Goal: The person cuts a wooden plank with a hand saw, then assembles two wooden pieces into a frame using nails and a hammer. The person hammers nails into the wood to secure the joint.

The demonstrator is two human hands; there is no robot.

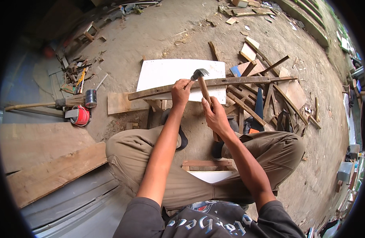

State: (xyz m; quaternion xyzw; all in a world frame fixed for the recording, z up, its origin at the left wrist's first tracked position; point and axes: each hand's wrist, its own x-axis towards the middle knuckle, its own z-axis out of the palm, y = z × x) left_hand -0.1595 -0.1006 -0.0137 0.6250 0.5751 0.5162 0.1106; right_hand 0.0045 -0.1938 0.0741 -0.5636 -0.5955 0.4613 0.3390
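Note:
My right hand (216,116) is wrapped round the wooden handle of a claw hammer (203,88), whose dark metal head is up beside my left fingertips. My left hand (181,92) is closed in a pinch over a long wooden strip (226,81). Whatever is between those fingers is too small or hidden to make out. The strip lies crosswise in front of me, over a white board (170,71). Under its left end is a light brown wooden panel (121,104).
Loose timber offcuts (250,107) and a handsaw (258,107) lie in a pile at the right. To the left are a brush with a long handle (69,101), a tin can (91,98) and a red container (80,116). Planks (55,166) lie near my left knee.

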